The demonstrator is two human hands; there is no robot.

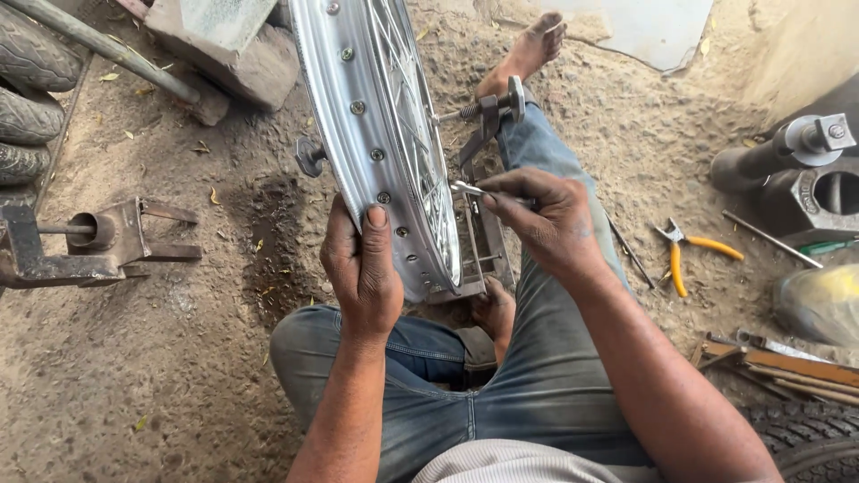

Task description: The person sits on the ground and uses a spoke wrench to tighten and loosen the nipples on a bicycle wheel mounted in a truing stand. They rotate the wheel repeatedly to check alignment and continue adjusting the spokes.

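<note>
A shiny spoked wheel rim (pixel 362 116) stands upright in a dark metal stand (pixel 483 224) between my legs. My left hand (pixel 362 268) grips the rim's near edge, thumb on its outer face. My right hand (pixel 541 219) pinches a thin metal tool (pixel 470 190) whose tip points at the spokes (pixel 420 134) on the rim's right side. I sit on the sandy ground in blue jeans, with one bare foot (pixel 528 54) stretched out beyond the stand.
Yellow-handled pliers (pixel 684 255) and thin rods lie on the sand at right. Heavy metal parts (pixel 805 179) stand far right, tyres (pixel 27 89) far left, a rusty metal fixture (pixel 89 241) at left, and a concrete block (pixel 224 54) at the top.
</note>
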